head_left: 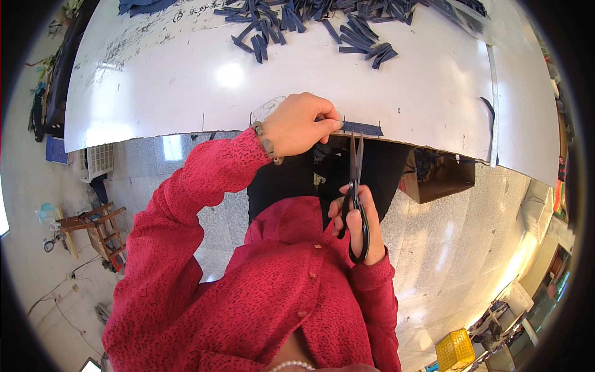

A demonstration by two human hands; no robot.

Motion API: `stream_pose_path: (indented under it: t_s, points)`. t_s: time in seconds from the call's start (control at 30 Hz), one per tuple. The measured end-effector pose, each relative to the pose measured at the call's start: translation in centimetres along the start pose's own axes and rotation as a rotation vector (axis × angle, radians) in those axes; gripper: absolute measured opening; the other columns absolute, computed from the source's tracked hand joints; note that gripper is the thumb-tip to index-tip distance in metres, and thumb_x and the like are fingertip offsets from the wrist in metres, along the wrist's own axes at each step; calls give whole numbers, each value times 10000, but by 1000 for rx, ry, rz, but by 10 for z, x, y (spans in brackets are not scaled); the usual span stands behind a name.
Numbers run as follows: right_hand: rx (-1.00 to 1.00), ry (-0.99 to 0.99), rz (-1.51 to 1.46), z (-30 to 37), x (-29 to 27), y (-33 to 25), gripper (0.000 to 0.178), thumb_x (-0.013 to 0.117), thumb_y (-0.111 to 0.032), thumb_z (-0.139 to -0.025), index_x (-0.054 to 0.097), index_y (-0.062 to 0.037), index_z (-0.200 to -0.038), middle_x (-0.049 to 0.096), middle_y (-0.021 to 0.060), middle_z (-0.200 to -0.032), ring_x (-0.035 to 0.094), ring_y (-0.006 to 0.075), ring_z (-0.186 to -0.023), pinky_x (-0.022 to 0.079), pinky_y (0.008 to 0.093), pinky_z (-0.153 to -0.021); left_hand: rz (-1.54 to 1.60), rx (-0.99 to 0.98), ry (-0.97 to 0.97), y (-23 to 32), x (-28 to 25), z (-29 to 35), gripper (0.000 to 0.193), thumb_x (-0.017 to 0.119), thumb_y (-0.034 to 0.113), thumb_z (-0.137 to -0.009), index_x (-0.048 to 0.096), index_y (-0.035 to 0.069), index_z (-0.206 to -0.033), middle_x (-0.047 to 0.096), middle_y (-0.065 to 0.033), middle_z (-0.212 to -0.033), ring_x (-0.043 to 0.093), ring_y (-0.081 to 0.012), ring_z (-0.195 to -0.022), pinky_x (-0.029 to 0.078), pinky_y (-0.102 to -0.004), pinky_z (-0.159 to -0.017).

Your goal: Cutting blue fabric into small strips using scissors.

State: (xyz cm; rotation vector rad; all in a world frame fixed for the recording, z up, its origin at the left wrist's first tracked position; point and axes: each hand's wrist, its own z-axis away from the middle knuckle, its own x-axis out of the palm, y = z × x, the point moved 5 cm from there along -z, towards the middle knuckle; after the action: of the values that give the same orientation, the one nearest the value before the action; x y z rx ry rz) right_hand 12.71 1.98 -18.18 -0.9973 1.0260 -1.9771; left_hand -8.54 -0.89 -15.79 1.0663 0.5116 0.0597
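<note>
My left hand (302, 125) is closed in a pinch at the near edge of the white table (180, 87). Between its thumb and fingers is the left end of a dark blue fabric strip (364, 128), which lies along the edge over short drawn marks. My right hand (367, 224) grips black-handled scissors (354, 180) below the edge, fingers in the loops. Their blades point up toward the strip, with the tips close to it; I cannot tell whether they touch. Far on the table lies a loose pile of short dark blue strips (359, 37).
A clear plastic bag (462, 18) sits at the far right, near a white measuring tape (493, 105) stuck along the tabletop. Under the table stands an open cardboard box (443, 183). A wooden stool (105, 232) is on the floor at left, a yellow basket (454, 350) at lower right.
</note>
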Motion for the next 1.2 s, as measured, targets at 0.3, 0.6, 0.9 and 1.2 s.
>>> stream_pose_path:
  t_s: [0.3, 0.6, 0.9, 1.2]
  points:
    - [52, -18, 197, -7, 5, -5, 507, 465, -472, -937, 407, -8, -1134, 505, 69, -754, 432, 80, -575, 418, 226, -507, 7, 15, -10, -2, -1, 0, 190, 597, 164, -833, 670, -11, -825, 658, -75, -639, 639, -144, -581, 490, -286, -591]
    - [54, 114, 118, -28, 11, -2, 490, 567, -447, -904, 444, -5, -1077, 520, 43, -666, 487, 84, -481, 408, 224, -442, 24, -11, -28, -3, 0, -1, 187, 602, 175, -837, 673, 4, -817, 648, -61, -616, 618, -138, -565, 478, -285, -576]
    - [129, 183, 253, -31, 9, -14, 430, 592, -431, -896, 497, -19, -975, 480, 8, -553, 464, 75, -448, 355, 236, -416, 12, -22, -80, -6, 1, -1, 164, 584, 138, -877, 659, -7, -886, 617, -19, -656, 545, -64, -589, 436, -220, -544]
    - [178, 245, 416, -34, 6, -22, 369, 612, -367, -899, 529, -6, -898, 485, 22, -529, 436, 70, -484, 347, 246, -457, 69, 44, -9, -8, 0, -1, 191, 596, 171, -829, 662, -6, -803, 646, -68, -617, 617, -142, -558, 478, -285, -567]
